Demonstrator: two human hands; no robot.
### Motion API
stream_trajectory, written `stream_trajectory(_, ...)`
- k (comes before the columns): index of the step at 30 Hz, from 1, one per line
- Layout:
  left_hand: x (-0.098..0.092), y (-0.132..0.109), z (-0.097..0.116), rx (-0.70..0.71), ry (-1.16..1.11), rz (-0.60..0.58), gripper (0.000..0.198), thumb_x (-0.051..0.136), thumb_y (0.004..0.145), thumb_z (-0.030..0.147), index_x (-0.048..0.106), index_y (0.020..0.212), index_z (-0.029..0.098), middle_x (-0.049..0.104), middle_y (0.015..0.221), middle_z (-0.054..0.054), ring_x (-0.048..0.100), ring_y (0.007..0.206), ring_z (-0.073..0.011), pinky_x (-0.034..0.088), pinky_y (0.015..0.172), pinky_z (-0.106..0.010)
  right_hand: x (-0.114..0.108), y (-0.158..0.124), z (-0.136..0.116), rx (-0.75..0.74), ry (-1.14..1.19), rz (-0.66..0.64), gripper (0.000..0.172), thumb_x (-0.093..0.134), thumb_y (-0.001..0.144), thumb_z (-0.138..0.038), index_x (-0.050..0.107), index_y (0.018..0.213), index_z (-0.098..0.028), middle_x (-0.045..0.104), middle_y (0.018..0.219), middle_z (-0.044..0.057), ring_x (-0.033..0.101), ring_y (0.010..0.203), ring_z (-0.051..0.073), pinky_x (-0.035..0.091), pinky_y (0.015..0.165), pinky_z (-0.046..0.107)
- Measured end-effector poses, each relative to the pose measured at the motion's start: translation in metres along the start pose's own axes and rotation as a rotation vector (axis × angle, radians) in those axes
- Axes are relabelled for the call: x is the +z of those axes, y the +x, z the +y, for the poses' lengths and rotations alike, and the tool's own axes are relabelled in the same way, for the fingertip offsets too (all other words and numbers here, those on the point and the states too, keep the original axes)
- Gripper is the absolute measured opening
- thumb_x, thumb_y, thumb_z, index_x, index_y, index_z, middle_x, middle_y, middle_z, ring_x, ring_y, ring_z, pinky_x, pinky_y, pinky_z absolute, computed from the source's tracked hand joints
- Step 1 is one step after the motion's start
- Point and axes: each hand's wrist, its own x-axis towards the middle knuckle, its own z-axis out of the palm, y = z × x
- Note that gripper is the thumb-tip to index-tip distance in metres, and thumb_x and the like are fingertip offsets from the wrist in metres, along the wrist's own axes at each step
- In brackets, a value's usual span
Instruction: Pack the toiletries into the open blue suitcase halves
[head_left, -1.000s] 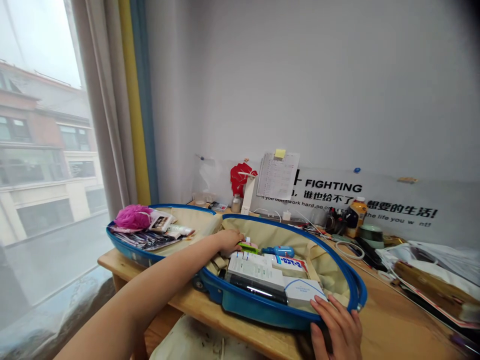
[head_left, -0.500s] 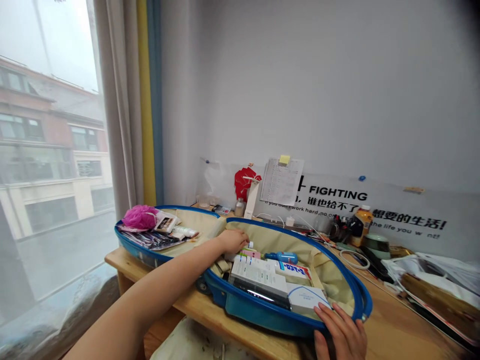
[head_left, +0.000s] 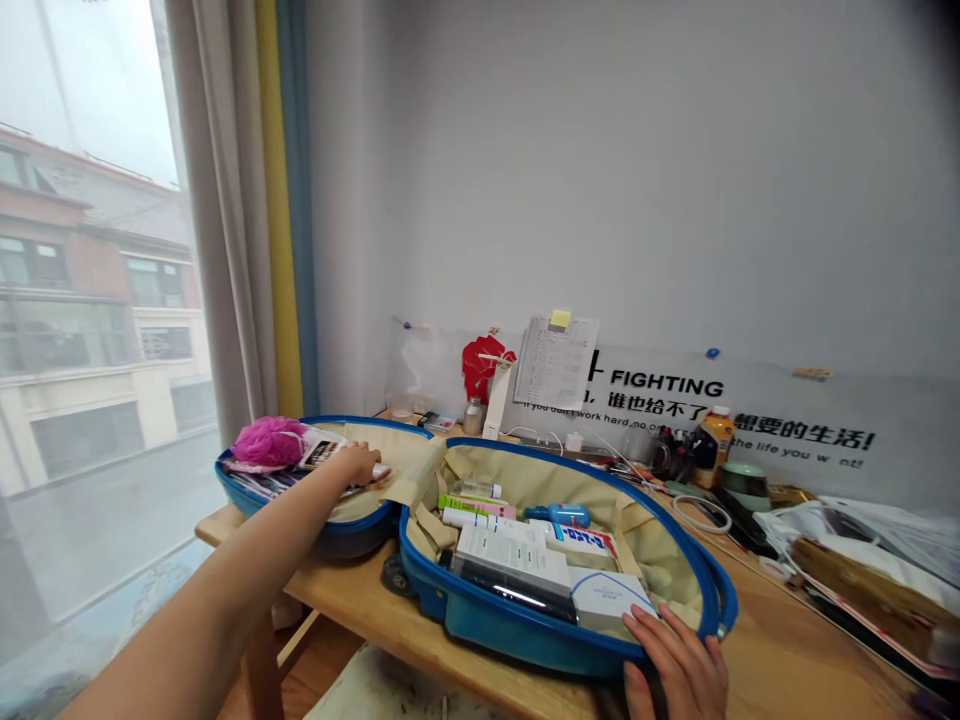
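A blue hard-shell suitcase lies opened flat, with a beige lining. My left hand reaches into its left half, fingers curled down over a white tube; the fingertips are partly hidden. Beside that hand are a pink bath puff and a dark printed packet. My right hand grips the right half's near rim, thumb outside, fingertips by a white box. The right half also holds a blue bottle, a toothpaste box, a grey-white box and a glossy black case.
The suitcase stands on a wooden desk by a window. Behind it are a small jar, a white lamp-like stand and an orange-labelled bottle. Cables, papers and a brown pouch crowd the right side.
My left hand has moved left, out of the suitcase's right half and over to the white tube in the left half. My right hand stays at the rim. The view has shifted slightly.
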Motion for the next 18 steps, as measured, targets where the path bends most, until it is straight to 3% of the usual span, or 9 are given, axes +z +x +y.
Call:
stream_trajectory(4,0.015,-0.001,-0.008,0.025,-0.01,-0.044,0.033,0.058,0.089,0.035,0.057,0.116,0.016,0.058,0.121,-0.008,0.057,0.108,-0.022,0.049,0.092,-0.046,0.0,0.0,0.001,-0.011,-0.005,0.002,0.033,0.046,0.087,-0.029,0.054,0.119,-0.023,0.066,0.107,0.008,0.058,0.109,0.026,0.025,0.108,0.047)
stream_trajectory(8,0.015,-0.001,-0.005,-0.002,-0.052,0.036,0.032,0.058,0.089,0.035,0.057,0.115,0.015,0.058,0.12,-0.008,0.057,0.108,-0.0217,0.049,0.092,-0.046,0.001,0.0,0.0,0.0,-0.008,-0.004,0.033,0.045,0.087,-0.03,0.054,0.119,-0.024,0.066,0.107,0.007,0.058,0.109,0.026,0.025,0.108,0.048)
stream_trajectory(13,-0.013,-0.003,0.003,-0.104,-0.167,0.258,0.034,0.056,0.09,0.034,0.055,0.118,0.015,0.058,0.121,-0.01,0.055,0.112,-0.0236,0.045,0.097,-0.048,0.0,0.002,-0.001,-0.015,-0.011,-0.005,0.033,0.046,0.087,-0.029,0.055,0.118,-0.022,0.066,0.108,0.007,0.056,0.112,0.026,0.025,0.109,0.048)
stream_trajectory(18,-0.052,0.002,0.031,-0.144,-0.416,0.445,0.04,0.045,0.093,0.043,0.047,0.12,0.014,0.061,0.118,-0.015,0.058,0.112,-0.0278,0.047,0.091,-0.038,0.0,0.003,-0.001,-0.028,-0.022,0.006,0.033,0.045,0.087,-0.03,0.055,0.117,-0.02,0.066,0.107,0.009,0.057,0.11,0.026,0.025,0.109,0.048)
